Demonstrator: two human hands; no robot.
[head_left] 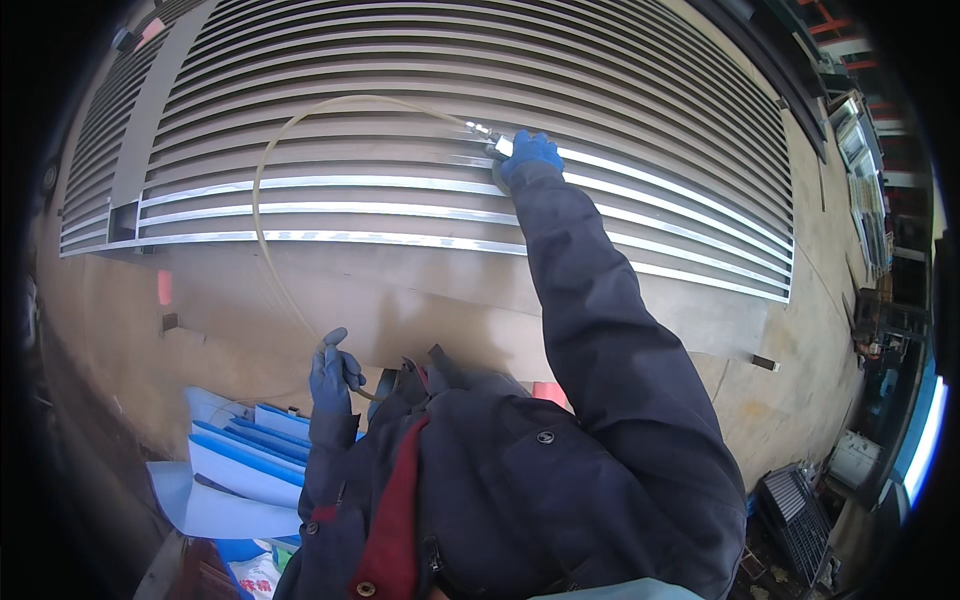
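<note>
My right hand (pixel 533 155), in a blue glove, reaches far forward and is closed on the top of a silver air sander (pixel 503 147). The sander rests on the slats of a large metal louvre panel (pixel 380 210); its underside is mostly hidden by my hand and sleeve. A pale, thin air hose (pixel 258 190) leaves the tool's metal fitting (pixel 480 130) and loops left and back toward me. Near my body, my gloved left hand (pixel 335 374) has its fingers curled about the hose. The panel's nearest slats look bright and bare, those farther off dull grey-brown.
The panel lies on a wide brown work surface (pixel 690 345) with small dark blocks (pixel 766 362) by its near side. Blue and white sheets (pixel 245 450) are stacked at lower left. To the right are a dark grate (pixel 797 510), a pale box (pixel 855 457) and leaning framed panels (pixel 860 180).
</note>
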